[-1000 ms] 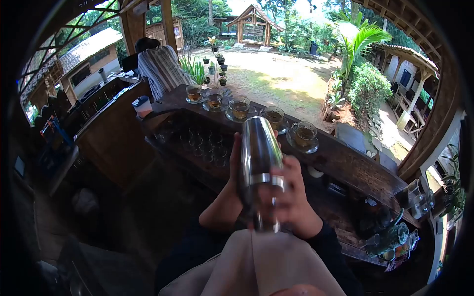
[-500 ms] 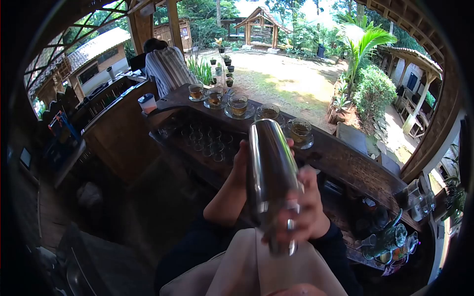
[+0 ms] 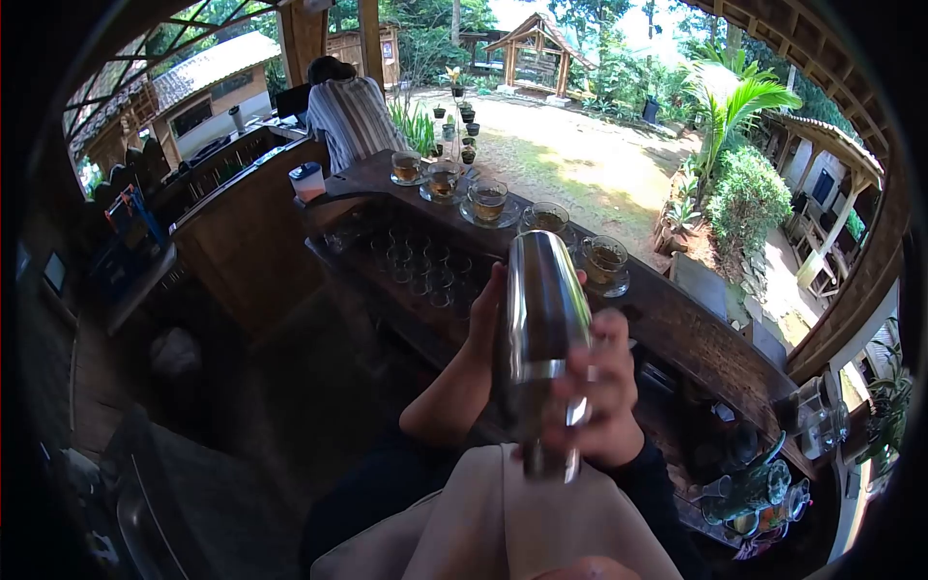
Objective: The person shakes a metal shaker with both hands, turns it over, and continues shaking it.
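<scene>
A shiny metal cocktail shaker point(image 3: 543, 300) is held tilted before my chest, its broad end up and its narrow end down toward my lap. My left hand point(image 3: 491, 307) is wrapped round the upper part from behind; most of its fingers are hidden, with a fingertip showing at the far side. Lower down, my right hand point(image 3: 601, 391) grips the shaker near its seam, slightly smeared by motion. Just beyond it on the wooden counter stand glass cups of amber drink on saucers, among them a cup point(image 3: 605, 259) and another cup point(image 3: 488, 201).
Several small empty glasses point(image 3: 420, 266) stand on a lower shelf. Glass jars point(image 3: 822, 416) and a glass pitcher point(image 3: 768, 483) are at the right. A lidded container point(image 3: 307, 181) sits at the counter's left end, near a person in a striped shirt point(image 3: 356, 121).
The view has shifted, so the counter and cups appear farther right. Both hands still grip the shaker, which sits slightly right and a bit more upright.
</scene>
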The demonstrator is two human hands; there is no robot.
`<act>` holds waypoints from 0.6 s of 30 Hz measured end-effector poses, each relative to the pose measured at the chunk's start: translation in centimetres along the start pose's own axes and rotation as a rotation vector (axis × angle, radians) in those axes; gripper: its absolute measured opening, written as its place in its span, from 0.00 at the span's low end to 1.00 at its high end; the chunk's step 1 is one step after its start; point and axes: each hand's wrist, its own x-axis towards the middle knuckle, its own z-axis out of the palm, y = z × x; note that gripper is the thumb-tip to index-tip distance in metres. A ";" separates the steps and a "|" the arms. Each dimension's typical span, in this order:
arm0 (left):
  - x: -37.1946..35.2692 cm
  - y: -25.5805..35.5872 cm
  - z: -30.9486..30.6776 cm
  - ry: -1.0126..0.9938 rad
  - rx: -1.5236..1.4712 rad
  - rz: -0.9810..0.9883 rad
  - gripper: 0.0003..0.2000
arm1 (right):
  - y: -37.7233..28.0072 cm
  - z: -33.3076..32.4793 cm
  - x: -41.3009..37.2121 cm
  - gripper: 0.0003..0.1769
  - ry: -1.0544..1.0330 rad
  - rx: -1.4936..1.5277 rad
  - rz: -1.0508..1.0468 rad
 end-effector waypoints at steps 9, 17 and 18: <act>-0.5 2.0 2.6 0.369 -0.069 -0.120 0.35 | -1.2 2.9 -0.4 0.20 0.089 -0.032 -0.022; 0.6 6.4 -7.7 0.366 -0.179 0.019 0.35 | 6.5 6.2 -3.0 0.24 -0.009 -0.064 0.471; 0.7 7.1 -10.1 0.641 -0.120 0.178 0.34 | 8.0 6.9 -4.3 0.28 0.071 -0.046 0.885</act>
